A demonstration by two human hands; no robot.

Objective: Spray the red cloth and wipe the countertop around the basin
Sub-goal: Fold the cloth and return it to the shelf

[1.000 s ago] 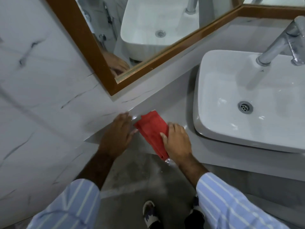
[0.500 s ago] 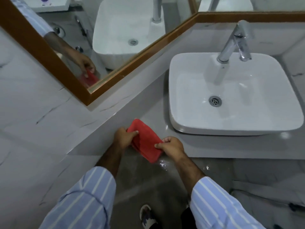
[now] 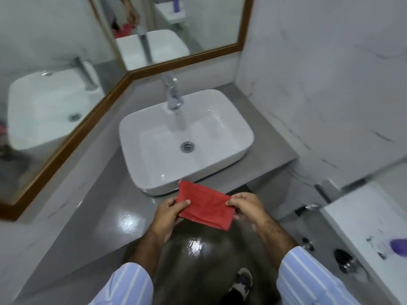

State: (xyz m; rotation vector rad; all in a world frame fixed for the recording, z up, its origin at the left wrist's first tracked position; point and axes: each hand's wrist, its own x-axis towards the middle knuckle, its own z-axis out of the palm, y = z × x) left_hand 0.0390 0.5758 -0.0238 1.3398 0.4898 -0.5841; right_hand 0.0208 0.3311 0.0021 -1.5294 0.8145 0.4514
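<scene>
Grey countertop (image 3: 114, 172) wraps the white basin (image 3: 187, 139). In front of the basin's near rim, off the counter, I hold the folded red cloth (image 3: 206, 205): left hand (image 3: 168, 213) and right hand (image 3: 246, 205) pinching opposite ends. I should keep the fold flat (clean face down) before wiping alongside the basin.

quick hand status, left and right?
Left hand: closed, pinching the left edge of the folded red cloth.
Right hand: closed, pinching the cloth's right edge.

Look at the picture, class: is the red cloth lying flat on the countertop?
No: both hands, left and right, hold the cloth up by its ends, off the countertop.
</scene>
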